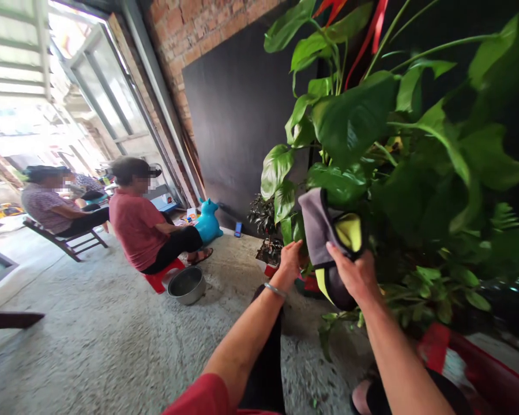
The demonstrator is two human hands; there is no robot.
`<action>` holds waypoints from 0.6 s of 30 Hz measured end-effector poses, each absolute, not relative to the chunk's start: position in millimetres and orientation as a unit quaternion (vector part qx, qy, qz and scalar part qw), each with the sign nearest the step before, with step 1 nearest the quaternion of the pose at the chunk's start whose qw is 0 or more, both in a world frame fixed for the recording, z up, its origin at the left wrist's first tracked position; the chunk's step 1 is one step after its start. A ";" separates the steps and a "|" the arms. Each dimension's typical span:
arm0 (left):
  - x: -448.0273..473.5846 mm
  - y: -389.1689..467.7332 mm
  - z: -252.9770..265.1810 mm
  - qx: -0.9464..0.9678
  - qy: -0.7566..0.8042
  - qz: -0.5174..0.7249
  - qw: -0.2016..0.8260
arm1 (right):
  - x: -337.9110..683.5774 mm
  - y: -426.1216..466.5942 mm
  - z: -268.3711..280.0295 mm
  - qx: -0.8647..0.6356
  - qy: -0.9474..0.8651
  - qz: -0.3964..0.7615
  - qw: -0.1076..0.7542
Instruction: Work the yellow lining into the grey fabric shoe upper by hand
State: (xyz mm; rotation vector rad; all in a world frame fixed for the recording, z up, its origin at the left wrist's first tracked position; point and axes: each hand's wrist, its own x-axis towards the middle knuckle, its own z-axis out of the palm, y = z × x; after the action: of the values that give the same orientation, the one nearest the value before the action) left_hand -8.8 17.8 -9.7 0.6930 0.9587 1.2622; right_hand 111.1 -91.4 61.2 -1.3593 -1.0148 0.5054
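My right hand [357, 274] is closed around a folded cloth [318, 222], grey on one side and yellow-green on the other, with dark edging. It holds the cloth in front of a tall potted plant [352, 118] with large glossy leaves. Lower and to the left, my left hand [290, 258], with a bangle on its wrist, has its fingers pinched at a small hanging leaf [298, 227] of the plant. The fingertips are partly hidden there. Between the two hands, the cloth covers some of the foliage.
A smaller plant [270, 245] stands in a pot just beyond my left hand. On the concrete floor are a metal basin [187, 286], a blue animal toy [208, 220] and a phone [238, 229]. Several people sit at the left. A red container [484, 366] is at lower right.
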 end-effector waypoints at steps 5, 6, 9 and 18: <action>-12.9 6.1 -14.1 0.316 0.443 0.536 0.646 | 134.0 -143.7 16.4 -0.644 -0.495 0.231 0.536; -13.9 5.3 -14.0 0.313 0.436 0.542 0.646 | 137.7 -155.1 19.2 -0.652 -0.478 0.221 0.546; -10.0 1.6 -13.9 0.314 0.417 0.541 0.659 | 137.7 -155.6 49.2 -0.640 -0.450 0.137 0.608; -13.5 -3.3 -12.1 0.306 0.434 0.537 0.656 | 114.3 -129.3 -1.1 -0.681 -0.480 0.193 0.519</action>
State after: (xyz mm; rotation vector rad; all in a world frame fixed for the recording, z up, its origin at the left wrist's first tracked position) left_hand -13.5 -3.3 -12.1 0.6938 0.9837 1.2165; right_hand 114.3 -129.3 -1.1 -1.6328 -1.1517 0.4623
